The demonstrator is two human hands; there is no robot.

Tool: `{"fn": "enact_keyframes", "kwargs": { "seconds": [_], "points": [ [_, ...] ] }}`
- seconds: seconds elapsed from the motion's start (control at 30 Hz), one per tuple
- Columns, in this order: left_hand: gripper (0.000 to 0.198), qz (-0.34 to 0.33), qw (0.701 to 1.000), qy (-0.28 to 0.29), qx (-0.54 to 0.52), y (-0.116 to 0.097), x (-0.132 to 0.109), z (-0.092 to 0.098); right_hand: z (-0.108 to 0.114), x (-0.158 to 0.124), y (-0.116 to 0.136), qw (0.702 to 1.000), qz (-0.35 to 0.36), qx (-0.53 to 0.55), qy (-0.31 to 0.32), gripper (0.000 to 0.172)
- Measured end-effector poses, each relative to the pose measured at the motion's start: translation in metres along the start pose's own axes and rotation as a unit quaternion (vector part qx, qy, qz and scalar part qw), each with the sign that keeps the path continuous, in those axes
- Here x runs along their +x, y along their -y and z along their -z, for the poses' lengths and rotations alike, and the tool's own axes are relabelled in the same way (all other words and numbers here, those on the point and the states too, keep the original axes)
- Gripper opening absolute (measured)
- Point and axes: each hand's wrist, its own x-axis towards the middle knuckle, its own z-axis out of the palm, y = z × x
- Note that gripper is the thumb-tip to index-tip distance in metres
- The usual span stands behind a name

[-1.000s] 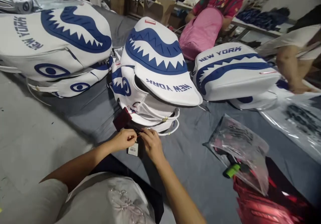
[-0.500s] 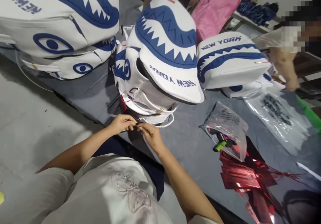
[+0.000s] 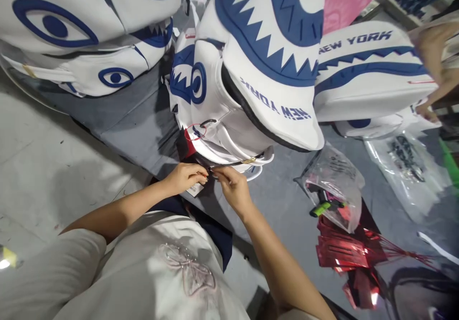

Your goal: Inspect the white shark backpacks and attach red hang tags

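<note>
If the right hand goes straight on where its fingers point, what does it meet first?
Probably the left hand, whose fingertips face the right hand just below the white shark backpack; depth is unclear.

Concrete floor, with a grey cloth spread over it. On the cloth lie white-and-blue shark-face bags: a left backpack, a middle backpack and a right backpack — also a clear plastic bag, a second plastic bag and red foil strips.

Both bare forearms reach forward and converge; the left hand and right hand meet fingertip to fingertip, fingers curled in a pinch.
</note>
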Motion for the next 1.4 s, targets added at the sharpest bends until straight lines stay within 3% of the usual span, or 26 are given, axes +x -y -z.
{"fn": "enact_keyframes", "kwargs": {
  "seconds": [0.27,0.37,0.5,0.57,0.8,1.2,1.4],
  "points": [
    [0.014,-0.102,0.994,0.014,0.047,-0.004,0.004,-0.009,0.001,-0.001,-0.002,0.999,-0.017,0.035,-0.007,0.016],
    [0.015,-0.113,0.992,-0.008,0.046,-0.008,0.004,-0.014,0.001,-0.002,-0.003,0.999,-0.024,0.048,-0.01,0.015],
    [0.015,0.013,0.995,0.002,-0.099,-0.016,0.0,-0.017,0.005,-0.002,-0.003,0.993,-0.058,0.1,-0.001,0.018],
    [0.015,0.065,0.99,0.012,-0.123,-0.017,-0.003,-0.015,0.008,-0.001,-0.002,0.993,-0.048,0.103,0.012,0.018],
    [0.017,0.002,0.996,-0.022,0.092,-0.011,-0.011,0.002,0.005,-0.001,0.007,0.994,0.074,-0.047,0.064,0.017],
    [0.017,-0.006,0.989,0.001,0.146,-0.012,-0.012,0.004,0.0,-0.003,0.01,0.981,0.112,-0.134,0.087,0.019],
    [0.02,0.032,0.98,0.04,0.194,-0.012,-0.008,0.007,-0.003,-0.006,0.011,0.971,0.116,-0.186,0.097,0.022]
  ]
}}
